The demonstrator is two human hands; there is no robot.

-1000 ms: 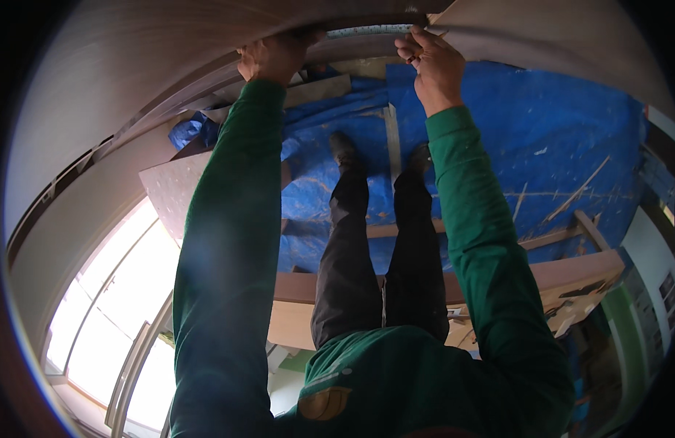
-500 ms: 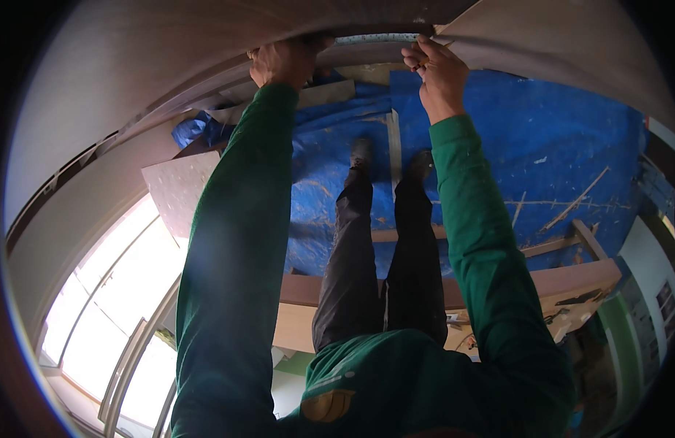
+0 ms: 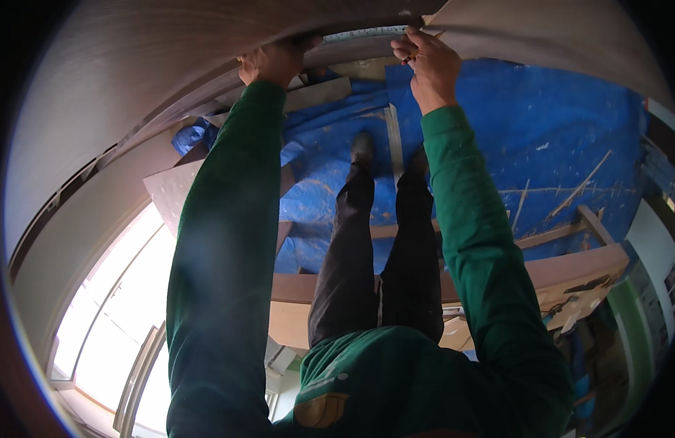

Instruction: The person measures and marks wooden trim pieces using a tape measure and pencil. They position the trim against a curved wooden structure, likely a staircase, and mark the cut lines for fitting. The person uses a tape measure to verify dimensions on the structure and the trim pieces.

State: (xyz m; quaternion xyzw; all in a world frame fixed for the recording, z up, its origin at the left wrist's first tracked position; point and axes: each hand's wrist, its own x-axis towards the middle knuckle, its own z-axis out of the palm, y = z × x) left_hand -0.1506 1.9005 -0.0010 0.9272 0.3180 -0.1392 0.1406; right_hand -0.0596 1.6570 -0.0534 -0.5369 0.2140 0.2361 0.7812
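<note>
A pale tape measure blade point(image 3: 366, 33) with fine marks lies stretched along the lower edge of a brown wood panel point(image 3: 206, 44) at the top of the view. My left hand point(image 3: 273, 64) is closed at the blade's left end, its fingers partly hidden in shadow against the panel. At the blade's right end is my right hand point(image 3: 436, 69), index finger touching or nearly touching the blade. Its other fingers are curled around a thin pencil point(image 3: 440, 34), whose tip pokes out beside the knuckles.
Blue tarp point(image 3: 512, 131) covers the floor under my feet, with wood strips point(image 3: 582, 186) lying on it. Behind my legs runs a long wooden board point(image 3: 498, 274). A lighter panel point(image 3: 542, 33) adjoins at the upper right. Bright windows point(image 3: 118, 306) stand at the left.
Both hands and the tape blade have shifted slightly left and up in the view. My right index finger now points more along the blade's end.
</note>
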